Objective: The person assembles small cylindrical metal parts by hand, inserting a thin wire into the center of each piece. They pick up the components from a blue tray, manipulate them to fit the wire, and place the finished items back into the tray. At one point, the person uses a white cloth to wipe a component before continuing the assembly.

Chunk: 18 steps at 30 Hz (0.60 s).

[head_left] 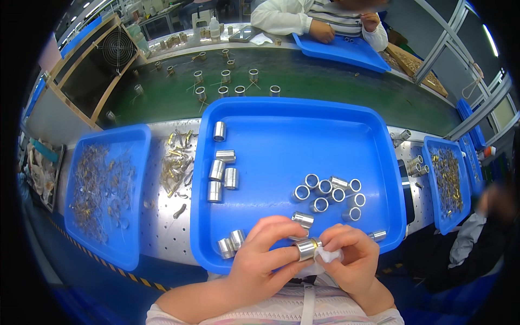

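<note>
Close to my body, my left hand [262, 265] is closed around a shiny metal sleeve [304, 250] with a yellowish rim at its right end. My right hand [353, 253] pinches a crumpled white wipe [329, 255] against that end. Both hands are over the near edge of a large blue tray [281, 138]. Inside it, several metal sleeves [320, 205] stand or lie in a cluster right of the middle. More sleeves [216, 169] lie along the left wall, and a pair [237, 239] sits beside my left hand. Another sleeve [302, 219] lies just beyond my fingers.
At the left, a blue tray [142, 162] holds thin wires; yellow and dark scraps [176, 162] lie beside it. A smaller blue tray [461, 214] at the right holds yellowish pieces. Sleeves with wires stand on the green belt [325, 86]. Across it, a person [281, 16] works over another tray.
</note>
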Motion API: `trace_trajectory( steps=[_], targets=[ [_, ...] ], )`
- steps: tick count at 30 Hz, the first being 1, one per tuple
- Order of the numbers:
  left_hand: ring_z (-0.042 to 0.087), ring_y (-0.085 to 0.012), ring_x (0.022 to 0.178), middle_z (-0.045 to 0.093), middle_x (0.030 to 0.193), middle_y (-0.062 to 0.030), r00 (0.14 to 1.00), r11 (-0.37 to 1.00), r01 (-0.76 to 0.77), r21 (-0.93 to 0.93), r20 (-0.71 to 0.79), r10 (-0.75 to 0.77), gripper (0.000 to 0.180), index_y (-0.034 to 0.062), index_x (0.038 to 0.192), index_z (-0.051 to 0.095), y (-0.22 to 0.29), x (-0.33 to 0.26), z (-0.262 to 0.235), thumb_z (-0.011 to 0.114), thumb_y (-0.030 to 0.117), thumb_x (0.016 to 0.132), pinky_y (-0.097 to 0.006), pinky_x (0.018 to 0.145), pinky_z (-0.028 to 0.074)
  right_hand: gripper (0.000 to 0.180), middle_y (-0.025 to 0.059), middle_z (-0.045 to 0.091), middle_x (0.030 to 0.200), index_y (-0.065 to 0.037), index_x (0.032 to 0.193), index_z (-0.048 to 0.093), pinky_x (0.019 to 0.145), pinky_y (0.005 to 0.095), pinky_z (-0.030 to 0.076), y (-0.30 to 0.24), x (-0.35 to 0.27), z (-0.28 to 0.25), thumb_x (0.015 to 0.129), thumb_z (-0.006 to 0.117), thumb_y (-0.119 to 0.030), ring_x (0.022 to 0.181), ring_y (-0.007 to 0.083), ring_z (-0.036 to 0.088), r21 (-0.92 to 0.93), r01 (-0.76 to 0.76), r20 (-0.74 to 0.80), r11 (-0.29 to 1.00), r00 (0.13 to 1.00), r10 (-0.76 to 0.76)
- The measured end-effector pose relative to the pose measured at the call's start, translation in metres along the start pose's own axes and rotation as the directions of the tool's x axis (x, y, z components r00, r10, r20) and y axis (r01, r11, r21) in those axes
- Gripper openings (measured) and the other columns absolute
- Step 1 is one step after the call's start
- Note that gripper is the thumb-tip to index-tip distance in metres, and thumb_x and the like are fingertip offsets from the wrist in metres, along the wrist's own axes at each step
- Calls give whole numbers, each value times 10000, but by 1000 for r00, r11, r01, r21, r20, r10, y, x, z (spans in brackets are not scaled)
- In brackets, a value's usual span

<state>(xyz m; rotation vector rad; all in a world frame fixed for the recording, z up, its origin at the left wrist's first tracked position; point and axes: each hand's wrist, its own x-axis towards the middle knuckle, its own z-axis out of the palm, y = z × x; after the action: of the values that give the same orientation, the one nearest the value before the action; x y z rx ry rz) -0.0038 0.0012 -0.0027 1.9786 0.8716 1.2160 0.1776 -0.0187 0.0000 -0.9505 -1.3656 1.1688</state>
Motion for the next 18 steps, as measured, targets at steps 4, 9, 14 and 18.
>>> trace_trajectory(
  steps=[4, 9, 14, 18],
  targets=[
    [551, -313, 944, 579, 1012, -111, 998, 998, -58, 14, -19, 59, 201, -6, 777, 611, -1, 1, 2, 738, 15, 623, -389, 784, 463, 220, 157, 621, 935, 13, 879, 572, 696, 268, 477, 9, -3, 1, 713, 673, 115, 838, 179, 599, 86, 35, -24, 996, 999, -33],
    [556, -310, 905, 588, 996, -121, 974, 968, -221, 120, -19, 225, 221, -27, 758, 587, -3, 0, 5, 726, 7, 589, -384, 756, 473, 227, 161, 623, 939, 9, 864, 569, 720, 272, 486, 8, -2, 4, 704, 676, 129, 857, 169, 597, 423, -179, -62, 888, 972, 225],
    [558, -304, 883, 592, 986, -112, 982, 986, -145, 78, -110, 154, 229, -31, 742, 586, -1, 2, 4, 687, -12, 538, -363, 734, 477, 242, 164, 625, 940, 13, 851, 551, 722, 278, 489, 3, 1, 4, 693, 677, 146, 847, 168, 600, 185, -32, 2, 982, 999, 33],
    [552, -310, 898, 592, 1004, -108, 971, 966, -225, 128, -52, 233, 221, 0, 744, 598, -2, 3, 2, 693, 2, 545, -370, 736, 474, 244, 168, 627, 935, 16, 841, 544, 716, 284, 492, 11, -2, 2, 687, 680, 148, 844, 179, 610, 219, 70, -20, 973, 998, -68]
  ],
)
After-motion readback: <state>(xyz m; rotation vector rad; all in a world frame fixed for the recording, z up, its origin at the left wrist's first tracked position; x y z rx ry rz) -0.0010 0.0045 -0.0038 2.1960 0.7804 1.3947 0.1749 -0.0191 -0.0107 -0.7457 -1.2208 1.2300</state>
